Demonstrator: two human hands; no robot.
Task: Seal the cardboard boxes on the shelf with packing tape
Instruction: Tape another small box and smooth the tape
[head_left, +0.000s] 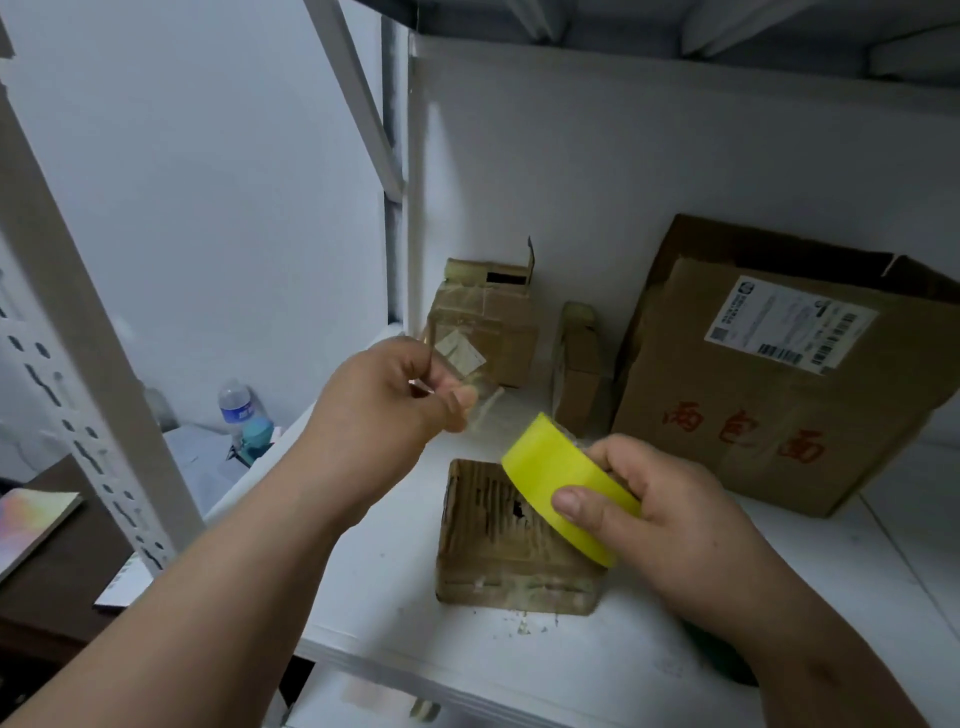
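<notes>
My right hand (670, 519) grips a yellow roll of packing tape (558, 480) above a small worn cardboard box (498, 551) on the white shelf (374, 587). My left hand (384, 400) pinches the free end of a clear tape strip (485, 402) that stretches from the roll up to the left. Behind stand a small taped box (493, 332), a thin narrow box (576, 369) and a large box (769, 395) with a shipping label and red characters.
A white wall panel closes the shelf at the back. A slotted metal upright (78, 374) rises at the left. Beyond it, lower down, are a water bottle (236, 405), a teal object and a colourful book (31, 525).
</notes>
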